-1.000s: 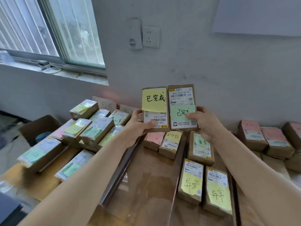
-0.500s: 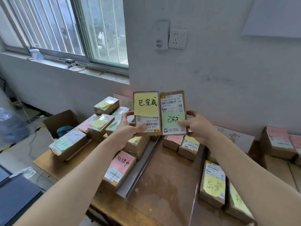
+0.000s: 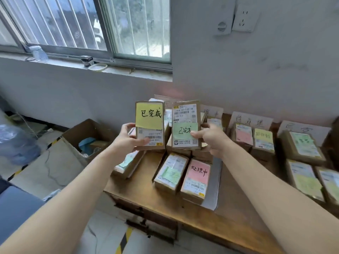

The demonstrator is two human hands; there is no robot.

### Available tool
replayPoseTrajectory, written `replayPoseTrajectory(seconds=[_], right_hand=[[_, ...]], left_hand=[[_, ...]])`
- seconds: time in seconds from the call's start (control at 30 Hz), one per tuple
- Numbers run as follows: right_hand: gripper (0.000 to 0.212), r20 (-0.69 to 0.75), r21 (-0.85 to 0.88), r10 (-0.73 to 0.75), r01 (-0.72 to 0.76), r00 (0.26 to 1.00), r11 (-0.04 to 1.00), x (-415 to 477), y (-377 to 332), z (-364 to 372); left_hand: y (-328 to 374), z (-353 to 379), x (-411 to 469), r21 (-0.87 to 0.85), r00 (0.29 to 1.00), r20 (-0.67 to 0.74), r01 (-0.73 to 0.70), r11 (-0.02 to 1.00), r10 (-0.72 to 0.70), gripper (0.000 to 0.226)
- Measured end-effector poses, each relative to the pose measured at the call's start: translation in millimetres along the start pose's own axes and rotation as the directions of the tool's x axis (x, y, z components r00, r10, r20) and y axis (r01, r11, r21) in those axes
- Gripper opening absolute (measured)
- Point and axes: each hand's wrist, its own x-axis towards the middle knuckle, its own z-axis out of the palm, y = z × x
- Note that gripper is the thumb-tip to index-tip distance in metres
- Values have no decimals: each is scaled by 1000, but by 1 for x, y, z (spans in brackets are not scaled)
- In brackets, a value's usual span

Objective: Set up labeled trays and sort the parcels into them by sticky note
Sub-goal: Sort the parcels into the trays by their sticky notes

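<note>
Yellow paper (image 3: 149, 115) covers the top half of one parcel (image 3: 150, 139), which the left hand (image 3: 126, 139) grips upright, thumb across the front and fingers (image 3: 128, 126) wrapped round its left edge. Just beside it, the right hand (image 3: 212, 141) grips a second parcel (image 3: 185, 114) bearing a green note (image 3: 183, 131) (thumb pressed on that note). Both are held up above the wooden surface (image 3: 161, 200), where more parcels lie on a grey tray (image 3: 213, 195), one with a pink note (image 3: 199, 174) nearest. Handwritten paper labels (image 3: 251, 120) lean on the wall behind.
</note>
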Motion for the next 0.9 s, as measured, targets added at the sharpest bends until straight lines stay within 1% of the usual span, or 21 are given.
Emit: replayPoseTrajectory(seconds=[0.17,0.27,0.37,0.43,0.5,0.53,0.67,0.8,0.83,0.9], right_hand=[[34,-28,-36,57,-58,998,998,0,7,40],[45,-21,-57,71,-72,997,996,4,11,53],[52,15,-88,87,-86,996,992,9,18,68],[50,30,-95,108,-105,994,990,14,28,80],[43,35,-103,141,-137,989,985,16,40,92],[43,30,-107,168,-164,985,981,16,46,98],[38,-9,-120,260,-259,966,958,24,63,118],[27,-110,-149,345,-359,932,921,38,80,147],[29,-143,-152,360,-380,922,912,41,86,157],[40,-199,-136,385,-414,901,900,52,98,173]], left_hand=[[-18,-29,6,55,999,19,30,998,-31,70],[-27,-37,7,63,998,19,52,997,-54,71],[-39,-51,12,84,998,-16,65,994,-64,74],[-49,-63,17,108,996,-51,76,991,-71,75],[-62,-74,19,80,991,-69,116,990,-111,78],[-68,-78,19,61,989,-70,133,989,-128,79],[-77,-94,31,56,986,-64,160,986,-156,80],[-74,-118,53,117,986,-7,169,979,-169,79],[-74,-125,58,132,985,14,166,977,-169,78],[-72,-140,68,152,984,59,159,975,-170,74]])
